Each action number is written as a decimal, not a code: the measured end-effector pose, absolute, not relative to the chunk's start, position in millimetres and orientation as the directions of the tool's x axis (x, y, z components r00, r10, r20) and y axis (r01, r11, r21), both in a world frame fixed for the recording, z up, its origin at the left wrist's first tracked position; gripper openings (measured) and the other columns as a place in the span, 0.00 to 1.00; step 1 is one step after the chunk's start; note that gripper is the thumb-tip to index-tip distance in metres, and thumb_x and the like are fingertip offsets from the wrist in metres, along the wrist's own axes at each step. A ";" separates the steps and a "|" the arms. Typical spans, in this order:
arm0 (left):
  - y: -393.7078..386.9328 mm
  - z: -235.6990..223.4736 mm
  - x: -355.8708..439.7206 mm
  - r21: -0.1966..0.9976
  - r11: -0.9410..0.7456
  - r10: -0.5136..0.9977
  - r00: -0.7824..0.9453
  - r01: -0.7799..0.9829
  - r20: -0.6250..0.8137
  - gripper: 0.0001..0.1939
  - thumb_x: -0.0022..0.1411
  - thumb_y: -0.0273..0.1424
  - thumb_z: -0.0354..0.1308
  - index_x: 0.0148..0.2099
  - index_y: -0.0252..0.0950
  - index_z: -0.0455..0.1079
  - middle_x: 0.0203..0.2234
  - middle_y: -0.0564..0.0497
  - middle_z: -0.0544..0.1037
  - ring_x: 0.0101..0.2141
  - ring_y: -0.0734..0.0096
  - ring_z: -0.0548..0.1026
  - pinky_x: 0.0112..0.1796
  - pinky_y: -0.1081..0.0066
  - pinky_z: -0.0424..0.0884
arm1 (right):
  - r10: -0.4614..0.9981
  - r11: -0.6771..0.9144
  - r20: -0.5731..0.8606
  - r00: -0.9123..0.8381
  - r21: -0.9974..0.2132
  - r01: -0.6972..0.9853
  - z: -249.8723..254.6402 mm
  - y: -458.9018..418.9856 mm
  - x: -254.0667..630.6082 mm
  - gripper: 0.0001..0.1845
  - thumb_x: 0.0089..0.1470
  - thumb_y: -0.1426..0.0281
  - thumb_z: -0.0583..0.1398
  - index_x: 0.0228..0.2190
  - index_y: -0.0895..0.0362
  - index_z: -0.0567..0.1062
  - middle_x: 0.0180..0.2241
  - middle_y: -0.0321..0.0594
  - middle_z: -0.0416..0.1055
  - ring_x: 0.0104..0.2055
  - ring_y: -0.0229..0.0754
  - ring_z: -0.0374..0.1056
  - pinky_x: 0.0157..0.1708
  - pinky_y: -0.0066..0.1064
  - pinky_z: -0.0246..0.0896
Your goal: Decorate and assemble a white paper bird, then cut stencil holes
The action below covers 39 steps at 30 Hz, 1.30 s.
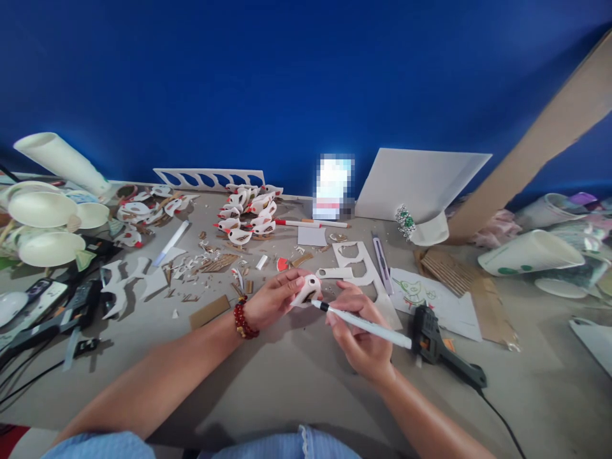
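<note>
My left hand (280,296) pinches a small white bird cutout (306,292) marked with a black eye dot and a dark wing patch. In my right hand (366,331) is a white marker pen (370,326), its black tip end at the lower edge of the cutout. Whether the tip touches the surface I cannot tell. Several finished-looking bird figures (240,236), with red beaks and dark wings, stand grouped beyond my left hand. Just past my hands lies a white foam sheet (382,299) with shapes cut out of it.
A black glue gun (433,344) with a cord lies right of my right hand. Near it are a utility knife (382,264) and a bird drawing (411,290). Cardboard scraps (210,311) litter the left side. White bowls (50,248) and a paper cup (530,253) stand at the sides.
</note>
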<state>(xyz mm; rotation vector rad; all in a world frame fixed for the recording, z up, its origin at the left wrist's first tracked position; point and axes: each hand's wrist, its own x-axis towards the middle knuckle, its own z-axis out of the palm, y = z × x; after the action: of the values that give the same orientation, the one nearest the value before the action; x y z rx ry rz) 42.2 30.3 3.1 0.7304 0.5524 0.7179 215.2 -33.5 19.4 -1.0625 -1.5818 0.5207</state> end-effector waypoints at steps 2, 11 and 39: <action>30.6 2.9 42.3 0.751 0.534 0.753 0.623 -0.389 -0.213 0.18 0.56 0.40 0.64 0.43 0.32 0.73 0.33 0.45 0.77 0.29 0.73 0.72 0.29 0.75 0.62 | 0.851 0.472 0.522 0.047 -0.802 0.366 18.9 -33.0 217.4 0.06 0.51 0.76 0.59 0.31 0.52 0.70 0.23 0.34 0.70 0.30 0.43 0.69 0.52 0.54 0.60; 29.8 4.9 43.0 0.751 0.537 0.749 0.628 -0.385 -0.213 0.19 0.55 0.42 0.64 0.43 0.33 0.73 0.32 0.45 0.78 0.29 0.72 0.72 0.28 0.75 0.61 | 0.849 0.492 0.529 0.011 -0.797 0.351 17.9 -33.8 215.4 0.07 0.51 0.76 0.59 0.32 0.52 0.70 0.23 0.33 0.70 0.29 0.42 0.69 0.51 0.54 0.61; 29.7 2.6 42.8 0.750 0.538 0.752 0.621 -0.385 -0.221 0.20 0.55 0.42 0.64 0.43 0.32 0.73 0.34 0.44 0.78 0.33 0.69 0.74 0.30 0.75 0.62 | 0.855 0.487 0.518 0.031 -0.821 0.300 18.0 -34.6 216.8 0.08 0.50 0.78 0.59 0.32 0.53 0.70 0.23 0.32 0.68 0.28 0.41 0.66 0.52 0.54 0.58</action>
<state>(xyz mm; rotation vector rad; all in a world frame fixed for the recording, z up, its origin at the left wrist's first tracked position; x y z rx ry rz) 42.8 29.7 2.6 0.7179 0.5738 0.7216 216.8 -34.6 18.0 -1.0422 -1.5318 0.5778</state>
